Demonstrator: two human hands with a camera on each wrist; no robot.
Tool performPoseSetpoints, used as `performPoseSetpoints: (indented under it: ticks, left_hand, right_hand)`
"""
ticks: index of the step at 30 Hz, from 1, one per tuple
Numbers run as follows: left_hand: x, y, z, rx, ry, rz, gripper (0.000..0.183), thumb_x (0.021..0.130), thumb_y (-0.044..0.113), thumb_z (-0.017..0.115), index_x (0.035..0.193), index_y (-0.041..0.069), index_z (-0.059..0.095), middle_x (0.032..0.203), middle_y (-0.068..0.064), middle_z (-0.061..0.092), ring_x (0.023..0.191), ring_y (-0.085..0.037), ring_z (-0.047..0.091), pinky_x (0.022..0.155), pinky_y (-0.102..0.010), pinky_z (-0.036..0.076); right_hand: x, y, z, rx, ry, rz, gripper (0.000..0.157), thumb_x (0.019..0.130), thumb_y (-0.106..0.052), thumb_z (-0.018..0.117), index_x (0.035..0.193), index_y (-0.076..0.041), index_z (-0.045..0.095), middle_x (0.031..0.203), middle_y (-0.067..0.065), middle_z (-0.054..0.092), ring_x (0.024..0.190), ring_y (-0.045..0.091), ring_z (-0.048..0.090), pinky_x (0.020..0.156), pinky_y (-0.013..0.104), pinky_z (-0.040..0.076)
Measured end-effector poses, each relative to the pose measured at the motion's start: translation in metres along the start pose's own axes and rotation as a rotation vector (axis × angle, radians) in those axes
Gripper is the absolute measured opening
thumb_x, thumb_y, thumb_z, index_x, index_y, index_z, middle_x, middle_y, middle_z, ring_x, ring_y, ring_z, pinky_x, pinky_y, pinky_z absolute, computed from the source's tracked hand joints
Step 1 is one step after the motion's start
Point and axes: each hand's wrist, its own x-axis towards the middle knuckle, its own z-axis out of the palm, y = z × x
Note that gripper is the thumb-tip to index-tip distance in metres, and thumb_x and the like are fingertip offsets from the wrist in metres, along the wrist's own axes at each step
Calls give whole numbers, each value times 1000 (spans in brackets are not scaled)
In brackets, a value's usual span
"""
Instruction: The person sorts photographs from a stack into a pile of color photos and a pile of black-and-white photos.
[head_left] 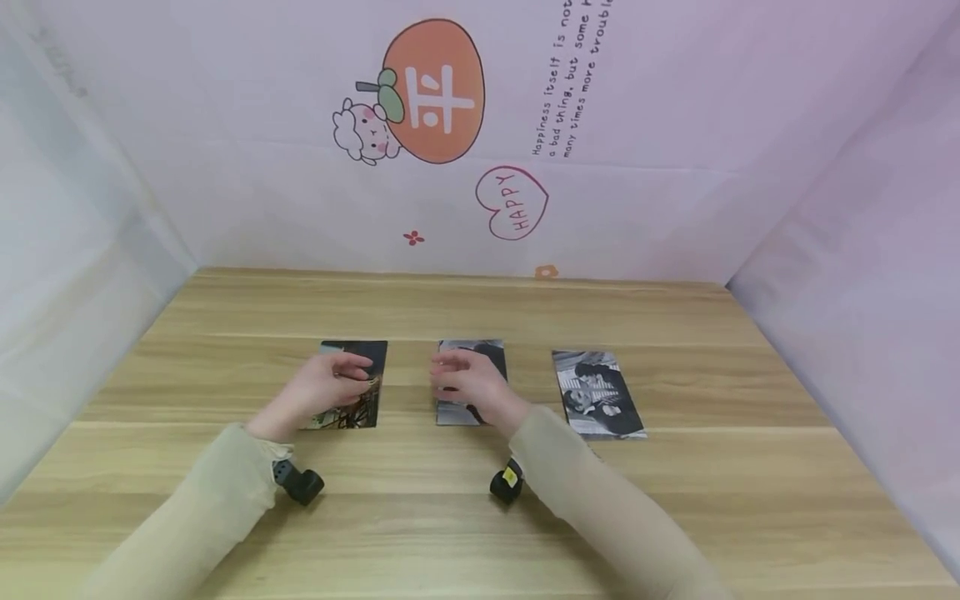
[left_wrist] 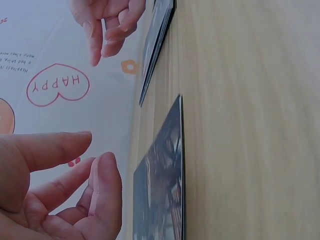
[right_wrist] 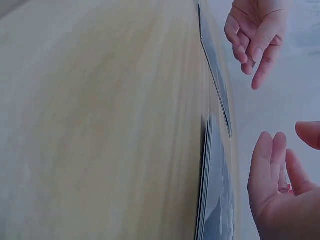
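Note:
Three flat photo prints lie in a row on the wooden table. My left hand (head_left: 327, 385) hovers over the left print (head_left: 365, 392), a dark picture with some colour, fingers loosely bent and nothing in them. In the left wrist view a gap shows between that hand's thumb and fingertips. My right hand (head_left: 472, 383) is above the middle black-and-white print (head_left: 491, 354), covering part of it, and also holds nothing. Seen edge-on in the right wrist view, the middle print is the top of a thin stack (right_wrist: 212, 185). The right print (head_left: 600, 393), black-and-white with people, lies slightly turned, untouched.
The wood-grain table (head_left: 405, 525) runs back to a white printed cloth (head_left: 300, 208) with a heart and cartoon. Cloth walls (head_left: 862, 275) close both sides. Small black wrist cameras (head_left: 300, 485) hang under both sleeves, low over the table.

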Motion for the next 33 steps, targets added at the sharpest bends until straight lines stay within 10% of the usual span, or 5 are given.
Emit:
performPoseSetpoints:
  ticks: [33]
  left_hand:
    - [31, 26, 69, -122, -14, 5, 33, 88, 2, 61, 120, -6, 59, 108, -20, 63, 89, -21, 65, 78, -31, 57]
  right_hand:
    - [-15, 16, -65, -8, 76, 35, 39, 91, 0, 53, 128, 9, 47, 123, 25, 53, 110, 30, 57, 101, 42, 46]
